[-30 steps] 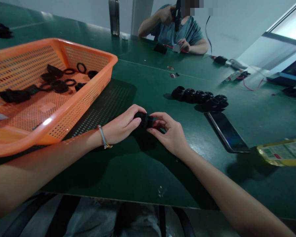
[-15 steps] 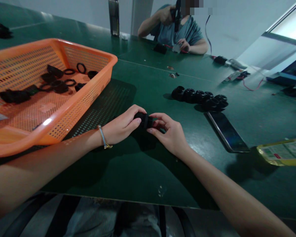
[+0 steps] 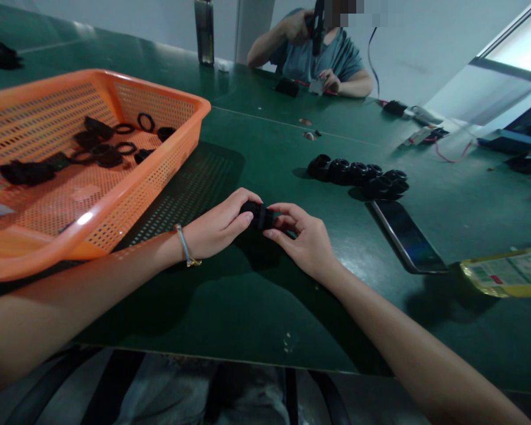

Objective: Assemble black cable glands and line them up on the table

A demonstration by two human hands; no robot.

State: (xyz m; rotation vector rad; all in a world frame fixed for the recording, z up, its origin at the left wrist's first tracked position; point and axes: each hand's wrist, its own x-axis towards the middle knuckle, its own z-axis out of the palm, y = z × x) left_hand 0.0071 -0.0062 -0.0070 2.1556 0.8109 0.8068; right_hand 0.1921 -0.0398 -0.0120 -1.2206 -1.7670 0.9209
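Between my two hands, just above the green table (image 3: 230, 330), is a black ribbed cylindrical fitting (image 3: 262, 216). My left hand (image 3: 223, 221) is closed on its left end, thumb in front and fingers behind. The fingertips of my right hand (image 3: 303, 236) pinch at its right end, curled around it. A raised ring shows around the fitting's middle; its ends are partly hidden by my fingers. Several similar black fittings (image 3: 358, 172) stand clustered on the table beyond my right hand.
An orange perforated basket (image 3: 146, 203) with black rings and parts stands at the left. At the right lie a phone (image 3: 409, 236) and a yellow-edged bottle or pack (image 3: 508, 273). Across the table a person (image 3: 312, 56) holds a dark tool. A dark upright container (image 3: 204, 32) stands at the back.
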